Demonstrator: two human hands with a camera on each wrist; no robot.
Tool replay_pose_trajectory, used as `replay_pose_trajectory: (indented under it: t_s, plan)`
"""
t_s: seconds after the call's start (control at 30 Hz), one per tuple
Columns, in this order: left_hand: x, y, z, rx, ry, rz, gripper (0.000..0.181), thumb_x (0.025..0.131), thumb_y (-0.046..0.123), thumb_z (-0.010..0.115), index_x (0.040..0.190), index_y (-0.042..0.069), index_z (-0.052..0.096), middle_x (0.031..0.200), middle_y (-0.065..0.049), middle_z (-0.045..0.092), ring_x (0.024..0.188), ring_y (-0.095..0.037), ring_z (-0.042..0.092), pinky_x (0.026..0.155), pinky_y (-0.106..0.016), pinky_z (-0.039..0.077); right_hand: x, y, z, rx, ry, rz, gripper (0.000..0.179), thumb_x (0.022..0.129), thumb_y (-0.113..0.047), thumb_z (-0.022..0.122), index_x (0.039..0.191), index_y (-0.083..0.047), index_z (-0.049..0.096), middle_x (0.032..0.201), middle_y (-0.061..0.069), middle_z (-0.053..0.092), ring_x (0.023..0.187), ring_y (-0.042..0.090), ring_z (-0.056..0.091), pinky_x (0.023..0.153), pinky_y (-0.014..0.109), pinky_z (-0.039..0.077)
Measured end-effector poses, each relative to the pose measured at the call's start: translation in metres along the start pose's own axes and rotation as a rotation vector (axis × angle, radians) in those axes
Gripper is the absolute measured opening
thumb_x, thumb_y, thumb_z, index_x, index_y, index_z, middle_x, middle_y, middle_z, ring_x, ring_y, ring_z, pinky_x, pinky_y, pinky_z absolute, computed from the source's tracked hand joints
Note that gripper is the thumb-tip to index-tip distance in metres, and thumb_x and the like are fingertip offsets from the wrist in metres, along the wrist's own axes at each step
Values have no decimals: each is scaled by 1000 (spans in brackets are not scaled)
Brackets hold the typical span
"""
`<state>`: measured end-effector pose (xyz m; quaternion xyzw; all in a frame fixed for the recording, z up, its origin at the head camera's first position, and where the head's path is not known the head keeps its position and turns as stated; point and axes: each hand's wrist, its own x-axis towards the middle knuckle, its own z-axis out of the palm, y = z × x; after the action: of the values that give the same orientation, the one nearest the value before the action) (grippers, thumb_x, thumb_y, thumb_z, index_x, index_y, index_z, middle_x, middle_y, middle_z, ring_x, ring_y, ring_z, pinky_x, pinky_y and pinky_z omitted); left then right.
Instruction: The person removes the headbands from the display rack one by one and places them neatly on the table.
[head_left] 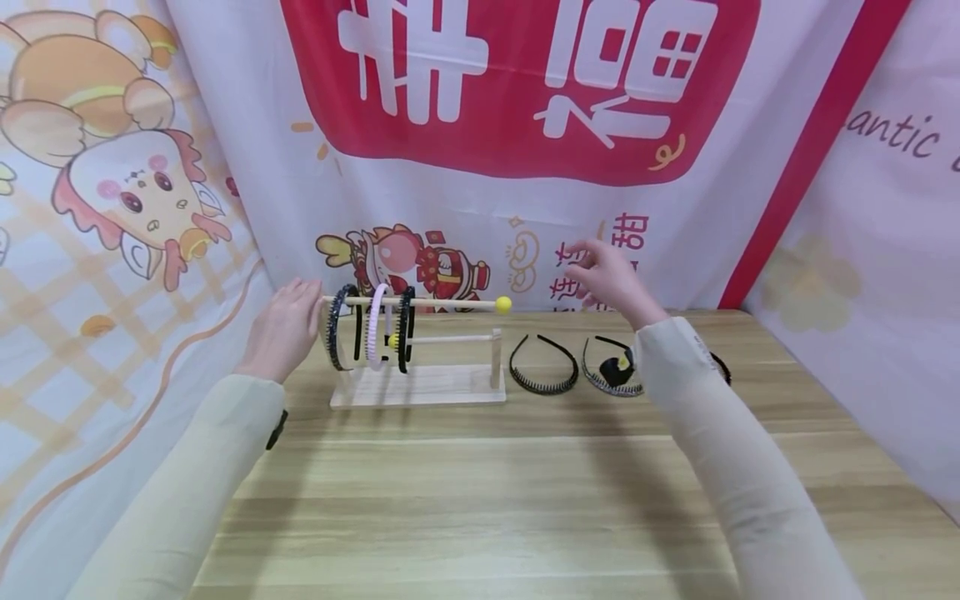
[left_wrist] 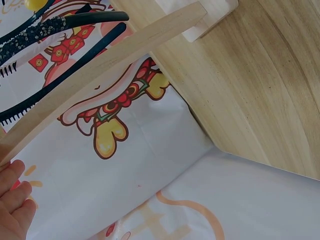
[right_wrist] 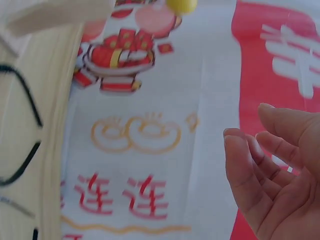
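My left hand (head_left: 281, 332) is at the left end of a wooden headband rack (head_left: 442, 390), its fingers (left_wrist: 15, 197) extended against the top of the upright post (left_wrist: 115, 67). On the upper rod hang a dark beaded headband (head_left: 334, 333), a pale pink headband (head_left: 372, 333) and a black headband (head_left: 404, 329). The rod's right tip carries a yellow ball (head_left: 503, 305). My right hand (head_left: 611, 279) is raised in the air, right of that ball. In the right wrist view its fingers (right_wrist: 240, 170) are loosely bent, with nothing held between them and the thumb.
Right of the rack, a black toothed headband (head_left: 543, 388) lies on the wooden table (head_left: 465, 492). Beside it is a headband with a dark bow-like ornament (head_left: 617, 372). Another black headband (head_left: 722, 367) is mostly hidden behind my right sleeve. Printed cloth (head_left: 480, 192) encloses the back and sides.
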<state>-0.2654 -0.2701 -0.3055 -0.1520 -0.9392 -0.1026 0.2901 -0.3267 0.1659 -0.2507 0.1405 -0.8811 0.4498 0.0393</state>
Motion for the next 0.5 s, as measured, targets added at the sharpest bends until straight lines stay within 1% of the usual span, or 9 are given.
replay_pose_trajectory:
  t_s: [0.07,0.17,0.37,0.5]
  plan:
    - [0,-1,1,-3,-6,0,37,97,10,44,127,-12,44,126,-30,47,122,-44,37,109,-47,20,1,-10,7,-9,-1,-27,41,90,-17,60,129,-9,48,94,14,58,73,34,60,56,36,57]
    - [0,-1,2,-5,-12,0,38,98,11,44,128,-12,43,127,-30,46,123,-44,36,109,-46,20,2,-24,18,-4,-6,-58,43,89,-16,62,129,-11,48,93,13,58,70,33,61,55,36,57]
    - [-1,0,1,-13,-7,-4,37,97,10,44,127,-12,44,126,-31,46,123,-44,36,109,-47,21,6,-48,39,-2,-51,-113,44,89,-17,62,130,-12,47,96,10,57,66,26,60,54,33,57]
    - [-1,0,1,-16,4,-1,37,97,9,44,127,-12,44,125,-31,47,122,-45,37,109,-48,22,7,-61,54,6,-90,-143,44,89,-15,62,130,-10,46,98,10,56,67,27,60,54,32,57]
